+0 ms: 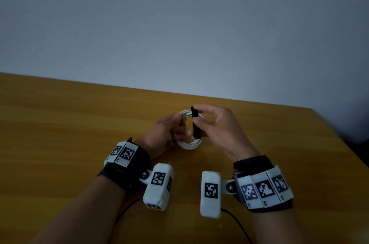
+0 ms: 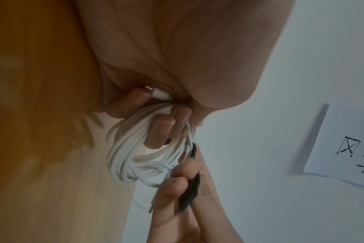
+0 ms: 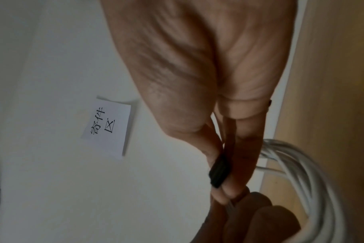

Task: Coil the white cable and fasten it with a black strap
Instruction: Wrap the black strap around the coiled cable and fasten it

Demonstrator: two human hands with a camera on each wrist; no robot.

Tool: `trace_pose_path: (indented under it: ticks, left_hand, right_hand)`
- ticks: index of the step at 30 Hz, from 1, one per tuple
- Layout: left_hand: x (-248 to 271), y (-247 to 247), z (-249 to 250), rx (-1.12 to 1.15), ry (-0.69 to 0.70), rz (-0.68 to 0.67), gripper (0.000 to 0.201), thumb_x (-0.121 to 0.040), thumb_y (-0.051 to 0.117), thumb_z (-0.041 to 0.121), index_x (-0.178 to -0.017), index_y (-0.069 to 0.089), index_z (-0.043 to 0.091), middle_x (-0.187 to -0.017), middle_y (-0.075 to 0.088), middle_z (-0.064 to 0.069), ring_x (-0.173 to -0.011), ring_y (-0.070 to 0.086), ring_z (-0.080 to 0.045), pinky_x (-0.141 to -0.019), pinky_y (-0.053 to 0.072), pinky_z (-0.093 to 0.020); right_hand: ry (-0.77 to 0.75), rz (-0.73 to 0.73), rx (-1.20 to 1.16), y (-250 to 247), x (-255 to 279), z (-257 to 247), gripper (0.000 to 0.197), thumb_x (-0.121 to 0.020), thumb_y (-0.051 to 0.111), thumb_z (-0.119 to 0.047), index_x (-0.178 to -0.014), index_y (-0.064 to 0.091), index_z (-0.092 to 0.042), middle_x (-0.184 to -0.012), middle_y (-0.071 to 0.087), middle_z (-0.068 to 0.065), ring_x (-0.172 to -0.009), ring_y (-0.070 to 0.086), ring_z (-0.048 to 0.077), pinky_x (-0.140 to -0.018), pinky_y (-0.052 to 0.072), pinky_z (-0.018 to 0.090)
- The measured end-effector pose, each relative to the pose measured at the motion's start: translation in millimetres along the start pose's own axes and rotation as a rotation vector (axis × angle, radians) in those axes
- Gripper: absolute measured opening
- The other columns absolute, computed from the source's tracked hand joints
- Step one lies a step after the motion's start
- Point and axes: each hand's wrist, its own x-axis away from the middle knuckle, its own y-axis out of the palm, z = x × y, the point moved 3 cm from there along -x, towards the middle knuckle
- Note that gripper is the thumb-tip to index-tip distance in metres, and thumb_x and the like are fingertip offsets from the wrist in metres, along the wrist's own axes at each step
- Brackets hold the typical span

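Observation:
The white cable [image 1: 188, 144] is wound into a small coil of several loops, held upright just above the wooden table [image 1: 69, 124]. My left hand [image 1: 169, 128] grips the coil's left side, fingers curled through the loops [image 2: 135, 148], with a white plug end [image 2: 161, 94] tucked by the fingers. My right hand [image 1: 207, 124] pinches the black strap [image 1: 195, 124] between thumb and fingers against the coil's right side. The strap [image 2: 190, 194] runs along my right fingers, and its dark end [image 3: 218, 172] shows at the thumb. The coil [image 3: 305, 172] curves beside that hand.
A pale wall [image 1: 179, 24] stands behind the table. A paper note with printed characters [image 3: 107, 126] hangs on it, the note [image 2: 347, 148] also showing in the left wrist view. Thin dark cords [image 1: 237, 221] trail from the wrist devices across the near table.

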Motion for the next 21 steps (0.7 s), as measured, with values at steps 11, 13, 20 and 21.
trace_pose_path:
  ticks: [11,13,20,21]
  left_hand:
    - [-0.4,0.3,-2.7,-0.02,0.06,-0.029,0.03,-0.101,0.034,0.034,-0.087,0.049,0.012,-0.062,0.035,0.006,-0.053,0.033,-0.011,-0.055,0.014,-0.032]
    - [0.3,0.3,-2.9,-0.033,0.063,-0.001,0.032,-0.103,0.031,0.032,-0.087,0.051,0.012,-0.064,0.04,0.006,-0.053,0.036,-0.011,-0.053,0.018,-0.028]
    - [1.2,-3.1,-6.0,-0.165,0.057,0.091,0.034,-0.101,0.038,0.038,-0.102,0.06,0.011,-0.063,0.058,-0.003,-0.062,0.049,-0.022,-0.058,0.033,-0.031]
    - [1.4,-2.3,-5.6,-0.162,0.06,0.089,0.035,-0.102,0.037,0.036,-0.103,0.058,0.008,-0.061,0.058,-0.004,-0.06,0.047,-0.022,-0.056,0.032,-0.03]
  right_hand:
    - [-0.002,-0.044,0.103,-0.1,-3.2,6.1,0.049,-0.097,0.067,-0.01,-0.145,0.055,-0.018,-0.112,0.066,-0.004,-0.073,0.079,0.022,-0.088,0.061,0.048]
    - [-0.02,-0.031,0.144,1.5,-5.2,7.7,0.05,-0.096,0.069,-0.015,-0.144,0.056,-0.021,-0.136,0.06,0.001,-0.079,0.08,0.024,-0.091,0.06,0.05]
    - [-0.061,0.058,0.186,1.1,-7.4,11.2,0.047,-0.088,0.079,-0.021,-0.133,0.065,-0.025,-0.137,0.063,-0.003,-0.117,0.068,0.022,-0.095,0.058,0.052]
    - [-0.059,0.071,0.186,0.2,-7.0,10.8,0.047,-0.088,0.079,-0.02,-0.132,0.066,-0.024,-0.135,0.065,-0.003,-0.117,0.067,0.019,-0.093,0.059,0.05]
